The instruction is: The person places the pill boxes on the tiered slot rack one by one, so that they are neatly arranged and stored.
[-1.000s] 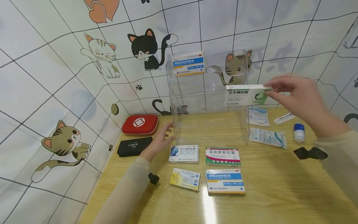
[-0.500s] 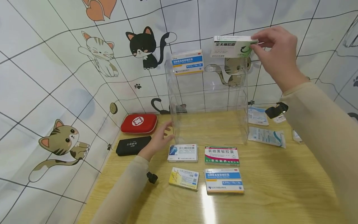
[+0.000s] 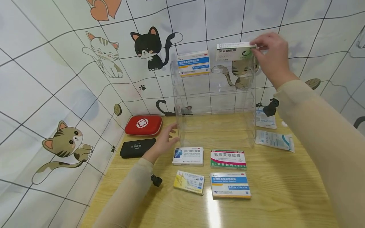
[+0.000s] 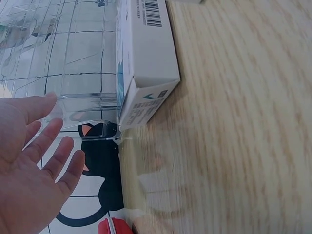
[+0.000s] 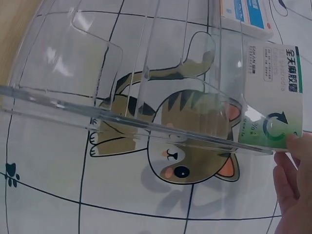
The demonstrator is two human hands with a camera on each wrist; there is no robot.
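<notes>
A clear acrylic shelf rack (image 3: 214, 104) stands against the cat-patterned wall. My right hand (image 3: 269, 58) pinches a green-and-white medicine box (image 3: 233, 51) by its right end and holds it at the rack's top tier, beside a blue-and-white box (image 3: 193, 63) standing there. The right wrist view shows that green box (image 5: 273, 97) behind the clear wall (image 5: 146, 122), with my fingertips (image 5: 292, 170) on its corner. My left hand (image 3: 163, 142) rests open against the rack's lower left corner; its straight fingers (image 4: 44, 146) lie near the clear base and a white box (image 4: 144, 58).
Several medicine boxes lie in front of the rack: a white one (image 3: 188, 155), a green-and-pink one (image 3: 228, 159), a yellow one (image 3: 189, 182) and a blue one (image 3: 229, 184). A red first-aid pouch (image 3: 143, 124) and black case (image 3: 137, 147) sit left. Sealed packets (image 3: 273, 140) lie right.
My right hand lifted the green box from mid-height at the rack's right up to the top tier and has lowered it slightly into place. The left hand stayed put.
</notes>
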